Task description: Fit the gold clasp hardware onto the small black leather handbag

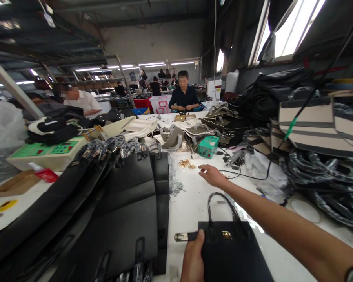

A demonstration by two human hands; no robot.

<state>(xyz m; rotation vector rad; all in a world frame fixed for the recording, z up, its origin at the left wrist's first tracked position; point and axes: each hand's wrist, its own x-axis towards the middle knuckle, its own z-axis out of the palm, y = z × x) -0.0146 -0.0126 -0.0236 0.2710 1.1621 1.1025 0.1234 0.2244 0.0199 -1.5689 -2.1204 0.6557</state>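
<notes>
My left hand [193,256] grips the left edge of a black handbag panel [232,254], thumb on top, by a strap with a metal tip [181,237]. The panel has a gold fitting [226,235] and a plastic-wrapped handle [223,196] standing up from its top edge. Beyond it, my right hand [213,176] reaches over the white table [188,207]. Its fingers point left, partly apart, with nothing visible in them. Small gold hardware pieces [187,163] lie just left of its fingertips.
Stacked black bag panels [129,196] cover the left side. A green box [208,147] with cables stands behind my right hand. Grey bag pieces [172,137] lie farther back. Wrapped handles [314,172] and beige boards [306,113] pile up at right. A person [184,96] sits across the table.
</notes>
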